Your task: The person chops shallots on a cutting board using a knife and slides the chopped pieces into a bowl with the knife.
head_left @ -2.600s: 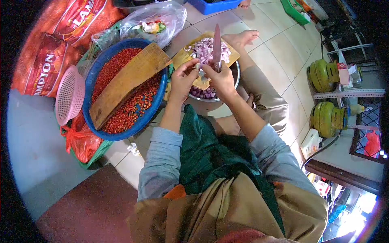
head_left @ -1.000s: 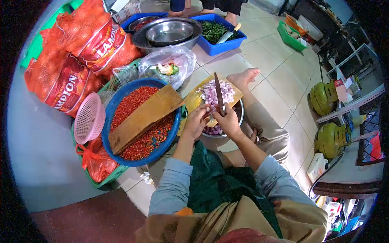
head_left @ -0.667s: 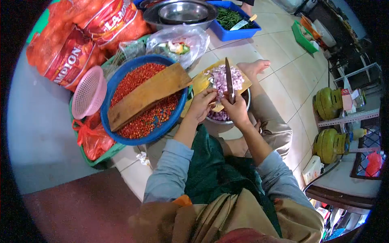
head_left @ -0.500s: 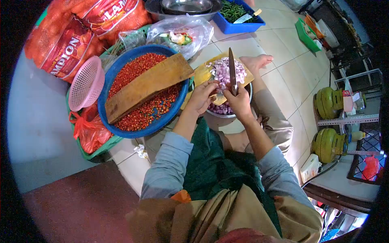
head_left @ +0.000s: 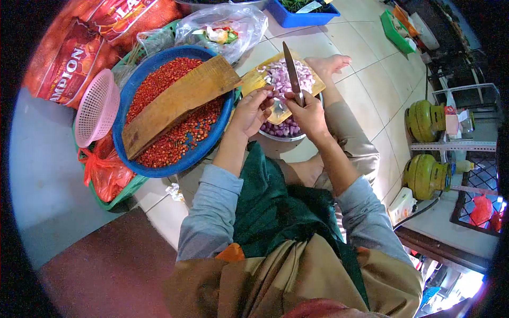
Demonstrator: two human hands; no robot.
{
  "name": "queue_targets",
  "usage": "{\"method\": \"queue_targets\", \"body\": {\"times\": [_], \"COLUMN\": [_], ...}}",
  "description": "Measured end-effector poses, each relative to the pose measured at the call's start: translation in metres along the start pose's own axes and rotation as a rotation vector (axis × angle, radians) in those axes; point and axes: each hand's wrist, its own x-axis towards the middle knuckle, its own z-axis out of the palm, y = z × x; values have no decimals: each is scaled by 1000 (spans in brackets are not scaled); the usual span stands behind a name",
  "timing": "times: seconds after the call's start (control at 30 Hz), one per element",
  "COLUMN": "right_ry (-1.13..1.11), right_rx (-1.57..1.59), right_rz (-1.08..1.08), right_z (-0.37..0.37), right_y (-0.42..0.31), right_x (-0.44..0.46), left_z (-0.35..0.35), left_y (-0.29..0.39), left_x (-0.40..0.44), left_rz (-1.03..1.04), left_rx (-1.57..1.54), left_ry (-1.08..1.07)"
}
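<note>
My right hand (head_left: 310,115) is closed round the handle of a knife (head_left: 291,68), its blade pointing up and away from me. Just left of it, my left hand (head_left: 249,112) has curled fingers; whatever they hold, if anything, I cannot make out. Both hands are over the near edge of a yellowish cutting board (head_left: 254,80). Chopped shallots (head_left: 281,77) are heaped on the board, behind the knife. Under the board's near side sits a metal bowl (head_left: 289,139) with purple shallots (head_left: 281,128) in it.
Left stands a blue basin (head_left: 175,172) of chopped red chillies (head_left: 154,98), a wooden plank (head_left: 180,106) lying across it. Beside it are a pink colander (head_left: 98,108) and orange mesh sacks (head_left: 69,69). A blue tray (head_left: 302,20) stands ahead; gas cylinders (head_left: 424,122) are right.
The camera view has shifted, moving the surroundings up and left. The knife leans slightly more to the left. Both hands stay close together by the board.
</note>
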Motion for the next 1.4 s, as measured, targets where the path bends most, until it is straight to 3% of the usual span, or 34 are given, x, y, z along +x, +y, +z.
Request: {"method": "queue_targets", "body": {"times": [0.13,0.3,0.4,0.53,0.6,0.67,0.8,0.97,1.1,1.13,1.2,1.27,1.3,1.37,1.4], "right_ry": [-62,-92,-149,-179,-262,-196,-252,-255,-308,-217,-195,-56,-178,-246,-309], "right_rx": [-80,-144,-162,-318,-295,-324,-270,-229,-128,-211,-184,-248,-263,-263,-148], "right_rz": [91,-1,75,-336,-208,-327,-127,-118,-170,-198,-109,-428,44,-73,114], "right_z": [-11,-16,-21,-20,-7,9,35,36,9,-2,-23,-40,-48,-60,-63], "right_y": [-18,-15,-31,-52,-72,-104,-155,-155,-100,-91,-70,-33,-25,30,7], "right_x": [2,11,19,63,97,124,158,156,126,108,65,33,12,-18,-38], "left_z": [-3,-2,-1,-1,2,5,-8,-14,-5,-6,-11,-11,-13,-17,-18], "left_y": [0,2,-1,-12,-13,-14,-14,-16,-15,-18,-15,-16,-18,-21,-21], "left_x": [1,5,9,16,16,12,17,19,16,15,17,17,16,15,14], "left_rz": [14,59,97,63,20,27,-7,-9,93,142,97,162,252,441,430], "left_rx": [-70,-206,-166,-4,-6,-44,-108,-149,190,243,448,743,882,1160,1224], "left_ry": [9,-9,4,126,123,67,-18,-8,148,129,151,265,287,324,337]}}
